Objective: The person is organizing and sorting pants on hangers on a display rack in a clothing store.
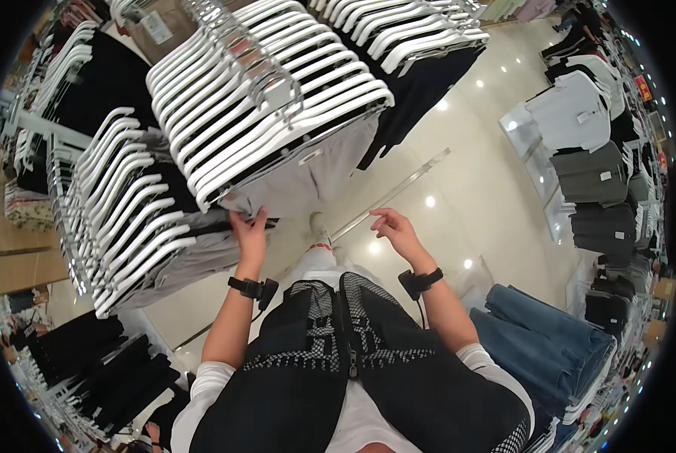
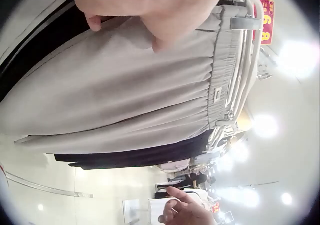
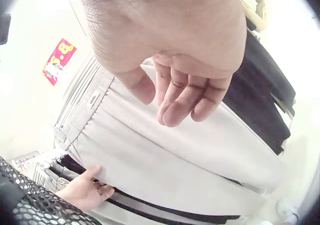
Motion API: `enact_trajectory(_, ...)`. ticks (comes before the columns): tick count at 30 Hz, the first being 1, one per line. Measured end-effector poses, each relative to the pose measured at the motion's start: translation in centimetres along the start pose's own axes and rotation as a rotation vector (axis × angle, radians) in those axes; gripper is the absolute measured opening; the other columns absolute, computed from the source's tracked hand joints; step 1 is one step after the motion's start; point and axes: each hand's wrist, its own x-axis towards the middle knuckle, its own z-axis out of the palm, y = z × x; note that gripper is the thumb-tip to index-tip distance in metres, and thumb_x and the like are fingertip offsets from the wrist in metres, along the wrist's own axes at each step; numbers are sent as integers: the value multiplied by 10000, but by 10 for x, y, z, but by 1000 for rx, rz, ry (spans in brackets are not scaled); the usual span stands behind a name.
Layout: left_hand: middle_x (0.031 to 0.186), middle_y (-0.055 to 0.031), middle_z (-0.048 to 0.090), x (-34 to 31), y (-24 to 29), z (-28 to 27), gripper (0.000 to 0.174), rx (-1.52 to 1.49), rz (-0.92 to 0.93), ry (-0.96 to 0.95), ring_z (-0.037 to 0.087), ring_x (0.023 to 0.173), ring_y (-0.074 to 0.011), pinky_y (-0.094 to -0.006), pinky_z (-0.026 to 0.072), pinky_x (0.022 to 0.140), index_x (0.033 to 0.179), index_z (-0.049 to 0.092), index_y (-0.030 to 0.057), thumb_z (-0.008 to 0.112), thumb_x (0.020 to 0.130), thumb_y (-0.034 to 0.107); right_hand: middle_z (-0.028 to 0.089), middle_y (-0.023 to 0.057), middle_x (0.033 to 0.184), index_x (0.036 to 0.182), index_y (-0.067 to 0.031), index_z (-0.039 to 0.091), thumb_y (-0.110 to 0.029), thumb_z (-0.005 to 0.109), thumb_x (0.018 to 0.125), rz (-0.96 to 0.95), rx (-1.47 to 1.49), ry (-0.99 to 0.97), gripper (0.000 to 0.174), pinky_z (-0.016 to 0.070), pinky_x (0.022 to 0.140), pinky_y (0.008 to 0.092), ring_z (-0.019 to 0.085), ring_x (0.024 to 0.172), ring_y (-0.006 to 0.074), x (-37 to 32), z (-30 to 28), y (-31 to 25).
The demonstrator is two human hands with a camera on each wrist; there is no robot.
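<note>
Light grey trousers with an elastic waistband hang from a white clip hanger at the near end of a packed rail. At their side edge, my left hand pinches the fabric below the waistband, thumb on the front and fingers curled around the edge. This grip also shows from the other side in the right wrist view, where the left hand is at lower left. My right hand hovers in front of the trousers with fingers loosely bent, holding nothing.
White hangers crowd the rail above, and a second row of hangers with dark and grey garments stands left. Blue jeans hang at right. A metal floor bar crosses the shiny tiles. A red price sign hangs behind.
</note>
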Motion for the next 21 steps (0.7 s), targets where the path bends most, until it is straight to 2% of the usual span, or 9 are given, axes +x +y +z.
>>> enact_trajectory(4, 1309, -205, 554, 7, -8, -3, 536, 448, 45, 17, 528, 1181, -342, -428, 424, 1022, 1242, 599, -68, 799, 905, 297, 640, 20, 893, 1284, -9, 638, 10, 573, 934, 29, 27, 40, 356, 527, 791, 280, 616, 859, 113, 14, -25, -13)
enact_trajectory(7, 1199, -223, 633, 12, -40, -12, 504, 737, 42, -7, 557, 1189, -366, -428, 423, 1045, 1182, 631, -78, 805, 895, 298, 626, 29, 984, 1349, -17, 590, 13, 584, 925, 34, 15, 20, 425, 523, 803, 275, 613, 885, 114, 49, -43, -17)
enact_trajectory(8, 1150, -245, 683, 13, -47, -11, 494, 553, 16, 2, 612, 1121, -386, -439, 458, 1002, 1127, 671, -70, 801, 895, 347, 622, 48, 1043, 1374, -20, 563, 6, 600, 918, -6, -5, 38, 458, 523, 824, 286, 617, 919, 131, 61, -43, -26)
enact_trajectory(10, 1183, -243, 691, 16, -55, -11, 503, 546, -187, -18, 638, 1121, -383, -444, 476, 992, 1170, 667, -68, 799, 899, 334, 614, 88, 1161, 1424, -27, 509, -10, 634, 905, -84, -52, 69, 534, 522, 866, 308, 623, 988, 166, 89, -37, -49)
enact_trajectory(12, 1232, -204, 689, 15, -73, -8, 451, 487, -144, -31, 636, 1146, -361, -440, 459, 1032, 1235, 654, -44, 771, 924, 261, 577, 136, 1267, 1452, -31, 461, -34, 677, 883, -153, -183, 101, 609, 510, 930, 346, 612, 1085, 223, 122, -42, -57)
enact_trajectory(13, 1265, -167, 682, 11, -99, -9, 408, 439, 0, -33, 622, 1170, -342, -434, 432, 1078, 1278, 642, -20, 744, 947, 194, 558, 159, 1319, 1467, -32, 437, -46, 699, 872, -187, -246, 118, 650, 504, 962, 366, 607, 1134, 251, 137, -43, -62)
enact_trajectory(14, 1255, -140, 691, 6, -129, -19, 386, 595, -99, -140, 613, 1203, -311, -450, 417, 1100, 1293, 641, -15, 713, 975, 191, 541, 192, 1376, 1448, -26, 442, -74, 741, 846, -41, -368, 163, 675, 468, 1038, 412, 575, 1225, 319, 140, -35, -93)
enact_trajectory(15, 1331, -121, 649, 5, -117, -14, 379, 553, 6, -207, 577, 1260, -281, -441, 403, 1128, 1359, 595, -4, 620, 1035, 191, 545, 184, 1381, 1439, -22, 442, -58, 757, 826, -222, -458, 94, 690, 459, 1057, 416, 576, 1225, 337, 159, -48, -72)
enact_trajectory(21, 1375, -101, 608, 19, -111, 19, 399, 512, -37, -323, 546, 1291, -267, -424, 385, 1148, 1394, 556, 12, 576, 1055, 221, 641, 151, 1282, 1401, -22, 504, -88, 759, 858, -403, -429, -49, 604, 476, 1048, 405, 612, 1203, 298, 181, -44, -98)
